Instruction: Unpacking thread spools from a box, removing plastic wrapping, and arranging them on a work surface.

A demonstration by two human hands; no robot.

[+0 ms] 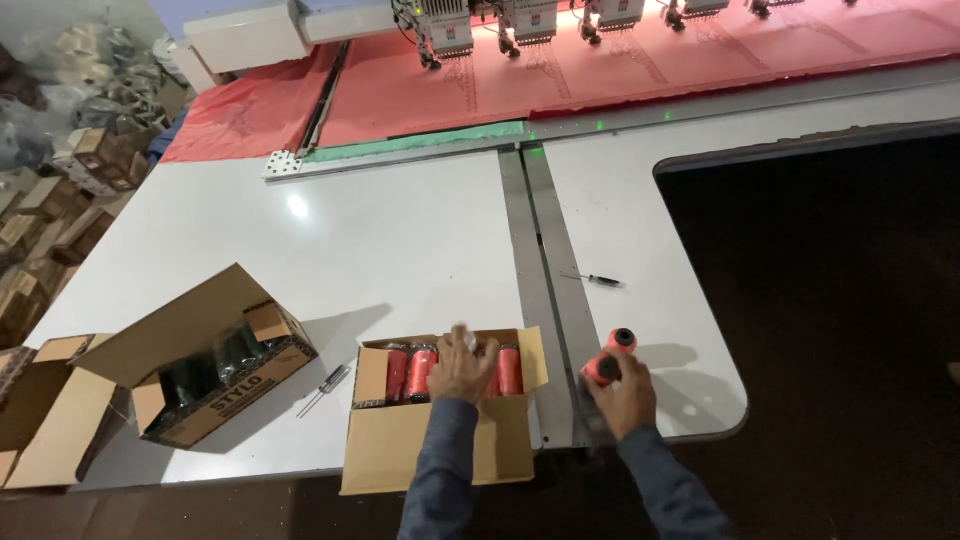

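Things I can't see well

My left hand (462,367) hides some orange thread spools (420,372); its fingertips look blurry, and the brown cardboard box (25,420) is cut off.

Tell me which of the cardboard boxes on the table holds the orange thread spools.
The open box at the table's near edge, under the left hand. Orange spools fill it, while the tipped box to its left holds dark green ones.
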